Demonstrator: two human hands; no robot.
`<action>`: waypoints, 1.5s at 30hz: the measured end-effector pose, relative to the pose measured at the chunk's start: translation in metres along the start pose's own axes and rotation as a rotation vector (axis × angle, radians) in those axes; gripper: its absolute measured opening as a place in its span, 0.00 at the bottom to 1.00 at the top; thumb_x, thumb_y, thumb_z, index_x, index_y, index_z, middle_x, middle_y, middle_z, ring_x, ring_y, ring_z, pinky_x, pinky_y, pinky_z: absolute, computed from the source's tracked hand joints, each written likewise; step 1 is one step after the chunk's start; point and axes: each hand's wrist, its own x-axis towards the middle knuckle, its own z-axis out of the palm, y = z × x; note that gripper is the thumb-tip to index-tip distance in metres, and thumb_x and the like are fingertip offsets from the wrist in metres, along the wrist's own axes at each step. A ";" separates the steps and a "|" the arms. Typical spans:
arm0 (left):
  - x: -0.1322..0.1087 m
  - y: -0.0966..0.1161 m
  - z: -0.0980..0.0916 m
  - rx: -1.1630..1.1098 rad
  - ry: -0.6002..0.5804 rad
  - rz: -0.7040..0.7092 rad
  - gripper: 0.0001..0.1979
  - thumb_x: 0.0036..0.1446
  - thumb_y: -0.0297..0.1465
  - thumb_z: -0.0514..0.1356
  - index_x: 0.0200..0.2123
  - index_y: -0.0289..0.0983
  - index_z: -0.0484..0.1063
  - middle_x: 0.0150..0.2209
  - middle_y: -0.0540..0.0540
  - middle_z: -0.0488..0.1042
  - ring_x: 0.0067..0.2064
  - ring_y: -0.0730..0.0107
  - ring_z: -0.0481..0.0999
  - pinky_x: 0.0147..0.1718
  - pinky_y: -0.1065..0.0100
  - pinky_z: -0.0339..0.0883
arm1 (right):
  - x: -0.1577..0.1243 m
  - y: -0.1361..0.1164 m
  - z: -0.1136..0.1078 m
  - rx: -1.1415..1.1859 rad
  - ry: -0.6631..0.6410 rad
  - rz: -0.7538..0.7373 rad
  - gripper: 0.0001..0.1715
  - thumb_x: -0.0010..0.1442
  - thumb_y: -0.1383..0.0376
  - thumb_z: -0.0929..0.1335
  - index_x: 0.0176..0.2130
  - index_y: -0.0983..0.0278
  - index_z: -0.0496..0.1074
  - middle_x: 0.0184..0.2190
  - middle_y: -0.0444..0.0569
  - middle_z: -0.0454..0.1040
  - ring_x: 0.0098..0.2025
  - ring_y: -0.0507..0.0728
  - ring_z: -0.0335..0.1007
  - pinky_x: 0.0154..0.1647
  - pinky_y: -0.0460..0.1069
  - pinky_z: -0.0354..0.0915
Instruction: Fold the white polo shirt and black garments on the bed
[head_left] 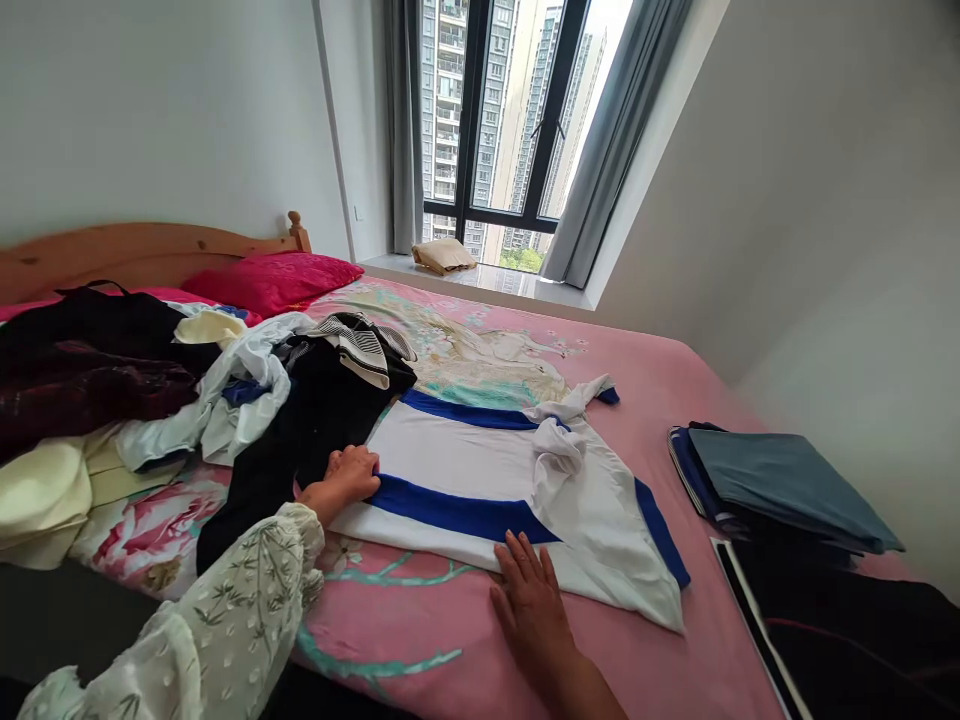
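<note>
A white shirt with blue panels (pixel 465 465) lies spread on the bed, its hem toward the left and one blue-edged sleeve at the right. Part of the other sleeve is bunched on top of it. My left hand (pixel 345 487) has its fingers curled on the hem end, gripping the cloth near a blue stripe. Flat against the shirt's near edge rests my right hand (pixel 531 598), fingers stretched out and holding nothing.
Rumpled clothes, among them a black garment (pixel 322 410) and a white one (pixel 251 385), are heaped at the left. Folded dark clothes (pixel 795 485) are stacked at the right. A red pillow (pixel 277 280) lies by the wooden headboard (pixel 150 245). Pink floral bedding (pixel 420 640) covers the bed.
</note>
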 end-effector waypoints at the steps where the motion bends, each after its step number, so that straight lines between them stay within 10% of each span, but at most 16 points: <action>1: 0.005 -0.005 -0.003 -0.008 -0.019 -0.008 0.09 0.43 0.29 0.56 0.29 0.40 0.75 0.35 0.44 0.77 0.42 0.54 0.74 0.44 0.55 0.61 | -0.002 0.002 0.002 -0.002 0.000 -0.001 0.26 0.65 0.59 0.56 0.61 0.61 0.60 0.64 0.49 0.55 0.66 0.62 0.47 0.63 0.64 0.50; 7: -0.010 -0.001 -0.008 -0.022 0.084 -0.076 0.21 0.52 0.29 0.50 0.49 0.37 0.69 0.47 0.39 0.75 0.48 0.54 0.73 0.47 0.56 0.62 | 0.001 -0.008 0.001 0.020 0.003 0.034 0.27 0.66 0.58 0.56 0.61 0.62 0.60 0.65 0.50 0.52 0.67 0.62 0.45 0.64 0.65 0.47; 13: -0.062 0.031 0.030 -0.023 0.044 0.326 0.24 0.60 0.41 0.48 0.58 0.45 0.64 0.64 0.47 0.59 0.66 0.59 0.53 0.63 0.52 0.38 | 0.009 -0.013 0.003 0.115 -0.042 0.047 0.35 0.64 0.50 0.57 0.64 0.64 0.53 0.66 0.51 0.45 0.68 0.63 0.38 0.66 0.65 0.42; 16: -0.068 0.031 0.045 0.026 0.011 0.134 0.33 0.54 0.47 0.52 0.60 0.37 0.61 0.64 0.38 0.57 0.66 0.50 0.51 0.62 0.42 0.29 | 0.007 0.002 0.003 0.124 -0.073 0.111 0.41 0.62 0.46 0.59 0.64 0.67 0.53 0.66 0.55 0.45 0.67 0.66 0.39 0.65 0.67 0.42; 20: -0.046 0.054 0.038 -0.037 0.073 0.196 0.26 0.55 0.45 0.54 0.52 0.39 0.70 0.60 0.38 0.65 0.64 0.50 0.55 0.61 0.41 0.41 | 0.009 0.020 -0.010 0.159 -0.018 0.115 0.34 0.63 0.52 0.60 0.62 0.66 0.59 0.64 0.54 0.54 0.66 0.64 0.47 0.64 0.64 0.49; 24: -0.010 0.120 0.018 -0.207 0.142 0.475 0.21 0.59 0.42 0.52 0.51 0.39 0.71 0.57 0.40 0.68 0.61 0.56 0.62 0.57 0.54 0.59 | 0.021 0.040 -0.023 0.202 0.090 0.064 0.24 0.64 0.61 0.58 0.56 0.66 0.67 0.59 0.52 0.64 0.64 0.60 0.53 0.63 0.58 0.53; 35: 0.113 0.308 0.013 -0.130 0.173 0.802 0.27 0.50 0.18 0.51 0.50 0.45 0.72 0.63 0.43 0.60 0.64 0.54 0.58 0.59 0.49 0.54 | 0.018 0.068 -0.014 0.307 0.118 -0.001 0.30 0.65 0.56 0.59 0.64 0.60 0.54 0.65 0.45 0.54 0.67 0.57 0.42 0.68 0.59 0.41; 39: 0.133 0.326 -0.004 -0.102 0.224 0.816 0.11 0.50 0.24 0.55 0.31 0.37 0.78 0.56 0.37 0.68 0.64 0.47 0.56 0.60 0.46 0.49 | 0.019 0.071 -0.017 0.333 0.114 0.014 0.30 0.65 0.54 0.59 0.63 0.58 0.54 0.64 0.43 0.54 0.67 0.56 0.42 0.68 0.58 0.42; 45: 0.106 0.297 -0.073 -0.092 0.314 0.978 0.11 0.53 0.29 0.52 0.35 0.38 0.75 0.46 0.45 0.75 0.56 0.62 0.67 0.63 0.55 0.46 | 0.019 0.071 -0.020 0.260 0.125 -0.002 0.31 0.65 0.56 0.59 0.64 0.59 0.53 0.64 0.46 0.55 0.67 0.55 0.42 0.67 0.57 0.44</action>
